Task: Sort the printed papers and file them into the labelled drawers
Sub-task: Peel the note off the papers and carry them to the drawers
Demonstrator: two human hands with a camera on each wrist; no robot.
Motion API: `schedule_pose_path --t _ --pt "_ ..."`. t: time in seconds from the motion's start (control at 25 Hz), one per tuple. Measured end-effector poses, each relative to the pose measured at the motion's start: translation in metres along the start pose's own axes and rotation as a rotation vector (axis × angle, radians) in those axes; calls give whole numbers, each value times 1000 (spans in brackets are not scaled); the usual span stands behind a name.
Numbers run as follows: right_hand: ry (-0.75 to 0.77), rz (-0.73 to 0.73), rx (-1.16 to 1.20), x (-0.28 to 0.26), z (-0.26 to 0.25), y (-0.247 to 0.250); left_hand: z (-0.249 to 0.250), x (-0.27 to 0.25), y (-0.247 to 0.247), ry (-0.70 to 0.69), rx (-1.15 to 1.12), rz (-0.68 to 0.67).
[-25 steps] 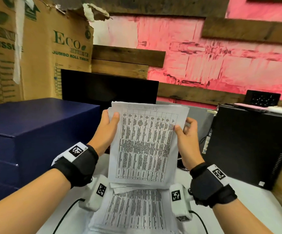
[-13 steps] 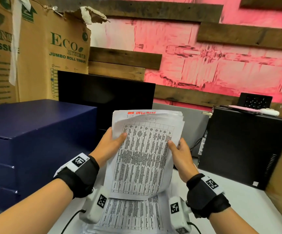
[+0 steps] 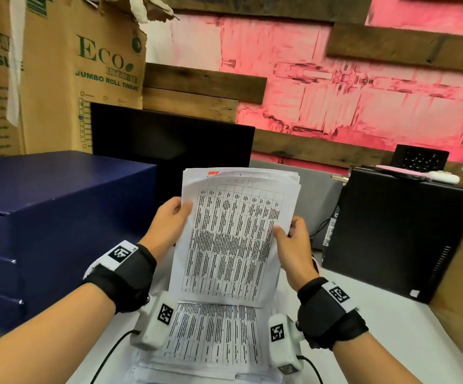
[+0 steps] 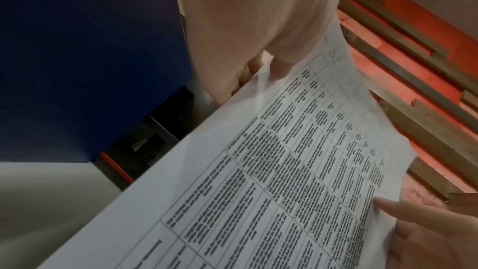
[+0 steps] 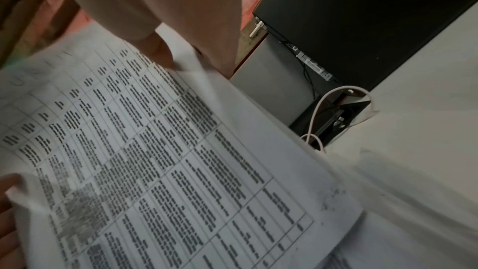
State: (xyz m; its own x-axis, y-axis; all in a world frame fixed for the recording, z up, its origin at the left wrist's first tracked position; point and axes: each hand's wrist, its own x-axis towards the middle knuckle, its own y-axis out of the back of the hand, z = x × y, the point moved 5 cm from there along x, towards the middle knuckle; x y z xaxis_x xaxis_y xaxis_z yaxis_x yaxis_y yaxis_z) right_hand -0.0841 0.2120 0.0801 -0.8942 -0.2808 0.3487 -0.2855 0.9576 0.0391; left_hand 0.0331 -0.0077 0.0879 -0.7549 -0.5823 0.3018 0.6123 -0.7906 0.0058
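Note:
I hold a sheaf of printed papers (image 3: pixel 233 234) upright in front of me, its top sheet a dense table with a handwritten heading. My left hand (image 3: pixel 169 220) pinches its left edge, thumb on the front. My right hand (image 3: pixel 291 239) pinches the right edge the same way. Both thumbs show on the papers (image 4: pixel 297 171) in the left wrist view and on the papers (image 5: pixel 160 161) in the right wrist view. A second stack of printed sheets (image 3: pixel 211 336) lies flat on the white table under my wrists. The dark blue drawer unit (image 3: pixel 50 217) stands to my left.
A black monitor (image 3: pixel 169 151) stands behind the papers, a black computer case (image 3: pixel 396 234) at right with a white cable (image 5: pixel 325 109) beside it. A tall cardboard box (image 3: pixel 67 79) rises behind the drawer unit. The white table (image 3: pixel 407 336) runs to the right.
The sheaf has dropped lower in the view and tilted slightly; red writing on a sheet behind now shows at its top. Both hands keep their grip on the edges.

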Motion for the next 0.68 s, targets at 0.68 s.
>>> schedule_pose_path --t 0.68 --pt "-49 -32 -73 -1 23 -4 -25 -10 -4 5 85 -110"
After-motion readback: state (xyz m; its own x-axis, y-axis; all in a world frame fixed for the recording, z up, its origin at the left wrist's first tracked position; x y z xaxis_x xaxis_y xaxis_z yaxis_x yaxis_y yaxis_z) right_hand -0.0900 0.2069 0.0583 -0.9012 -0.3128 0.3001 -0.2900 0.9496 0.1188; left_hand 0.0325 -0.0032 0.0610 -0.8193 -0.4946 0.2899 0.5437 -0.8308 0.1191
